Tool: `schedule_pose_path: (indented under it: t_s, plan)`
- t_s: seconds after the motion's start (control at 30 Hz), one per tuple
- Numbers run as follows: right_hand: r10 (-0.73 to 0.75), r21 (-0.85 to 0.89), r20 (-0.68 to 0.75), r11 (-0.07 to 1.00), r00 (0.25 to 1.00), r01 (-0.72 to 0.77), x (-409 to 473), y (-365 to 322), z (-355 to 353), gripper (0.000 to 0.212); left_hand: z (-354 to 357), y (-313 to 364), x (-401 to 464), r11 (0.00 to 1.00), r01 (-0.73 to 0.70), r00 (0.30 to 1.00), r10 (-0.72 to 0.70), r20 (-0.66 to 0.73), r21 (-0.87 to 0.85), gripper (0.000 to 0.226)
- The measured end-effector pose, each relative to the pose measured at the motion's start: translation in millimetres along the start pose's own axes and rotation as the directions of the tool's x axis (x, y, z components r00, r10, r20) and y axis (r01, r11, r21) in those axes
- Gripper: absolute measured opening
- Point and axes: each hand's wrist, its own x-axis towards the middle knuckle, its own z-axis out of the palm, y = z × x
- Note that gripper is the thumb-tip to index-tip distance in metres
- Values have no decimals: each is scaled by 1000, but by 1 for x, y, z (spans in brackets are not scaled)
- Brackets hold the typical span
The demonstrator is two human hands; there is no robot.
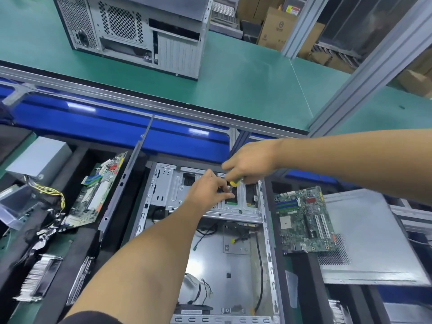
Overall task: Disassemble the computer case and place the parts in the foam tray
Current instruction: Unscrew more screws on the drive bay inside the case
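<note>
An open grey computer case lies flat in front of me, with loose cables on its floor. Its metal drive cage spans the far end. My right hand grips a screwdriver with a yellow handle that points down at the cage. My left hand pinches something small at the screwdriver's tip; what it is stays hidden. A removed motherboard rests on a grey side panel to the right. The black foam tray at left holds another circuit board.
A power supply with yellow wires and heatsinks sit in the tray at left. A blue conveyor rail crosses behind the case. Beyond it, a second computer case stands on the green bench. An aluminium post rises at right.
</note>
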Motion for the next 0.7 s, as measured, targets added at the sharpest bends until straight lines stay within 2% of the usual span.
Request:
schedule_pose_path:
  t_s: [0.03, 0.07, 0.1, 0.17, 0.2, 0.23, 0.27, 0.33, 0.4, 0.57, 0.7]
  plan:
    - [159, 172, -41, 974, 986, -150, 7, -9, 1, 16, 0, 0, 0, 1000, -6, 1000, 6, 3, -5, 23]
    - [333, 335, -58, 895, 941, -295, 13, -16, 2, 15, 0, 0, 0, 1000, -7, 1000, 7, 6, -9, 22]
    - [494, 486, -36, 768, 869, -417, 18, -22, 1, 14, 0, 1, 1, 1000, -3, 1000, 3, 7, -8, 22]
    - [705, 743, 187, 355, 684, -568, 21, -25, -4, 14, 0, 1, 0, 1000, 3, 1000, -3, 1, -4, 22]
    - [720, 781, 334, 150, 608, -606, 20, -26, -8, 12, 1, 2, 0, 1000, -1, 1000, 1, -4, -7, 21]
    - [708, 763, 435, 37, 556, -645, 18, -28, -12, 12, 1, 2, 0, 1000, -7, 1000, 7, -9, -9, 21]
    - [711, 730, 460, 38, 532, -683, 17, -28, -13, 13, 1, 2, 0, 1000, -13, 1000, 13, -12, -8, 21]
    - [742, 697, 381, 161, 551, -698, 18, -29, -12, 14, 1, 0, 1, 1000, -15, 1000, 15, -14, 3, 21]
    - [752, 693, 294, 257, 590, -673, 18, -28, -9, 18, 1, -2, 2, 1000, -8, 1000, 8, -9, 9, 22]
    - [694, 653, 208, 426, 689, -626, 4, -20, -4, 20, 4, -2, 5, 999, -36, 999, 36, 2, 24, 25]
    - [582, 531, 155, 632, 798, -564, 13, -26, -11, 18, 4, -2, 4, 1000, -16, 1000, 16, 23, 16, 21]
